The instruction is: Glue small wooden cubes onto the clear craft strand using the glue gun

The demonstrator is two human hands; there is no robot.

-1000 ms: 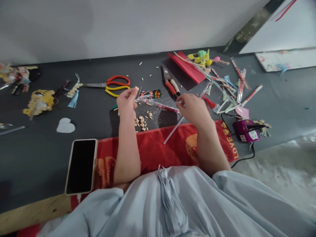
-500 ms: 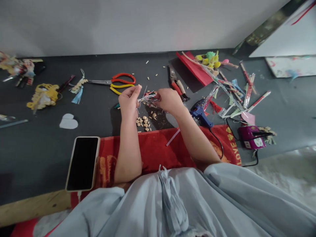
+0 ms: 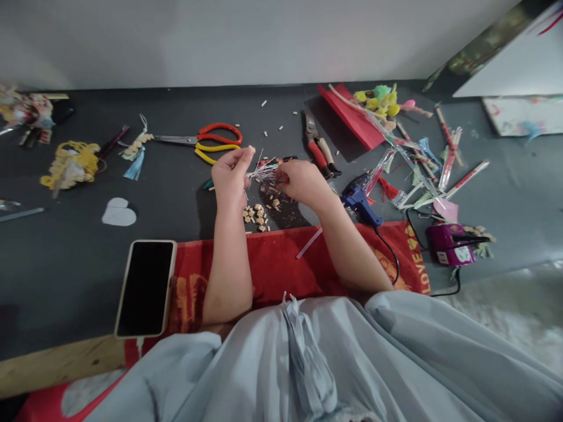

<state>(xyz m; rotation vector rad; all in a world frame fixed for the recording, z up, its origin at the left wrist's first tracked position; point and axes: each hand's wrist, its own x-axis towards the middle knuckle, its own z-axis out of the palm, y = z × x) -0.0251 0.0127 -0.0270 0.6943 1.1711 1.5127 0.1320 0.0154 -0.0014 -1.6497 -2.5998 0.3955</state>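
Observation:
My left hand (image 3: 229,173) is closed, with a small pale beige piece (image 3: 251,149) pinched between thumb and forefinger. From its lower fingers a bundle of thin white strands (image 3: 264,172) fans out to the right. My right hand (image 3: 301,180) is closed at the far ends of these strands, its fingertips pinching among them; exactly how many it grips is hidden. Below the hands lies a pile of small beige pieces (image 3: 256,215). Scissors (image 3: 206,139) with orange and yellow handles lie beyond my left hand, and red-handled cutters (image 3: 317,149) beyond my right.
A blue glue gun (image 3: 360,199) lies right of my right forearm, its cable running over the red towel (image 3: 281,258). Farther right are wrapped sticks (image 3: 451,152) and a purple box (image 3: 451,245). A phone (image 3: 146,288), a heart-shaped white cutout (image 3: 118,212) and yellow yarn (image 3: 73,164) lie left.
My right fingers have shifted slightly at the strand ends. The left hand keeps its pinch on the small beige piece. The whole view has tilted a little.

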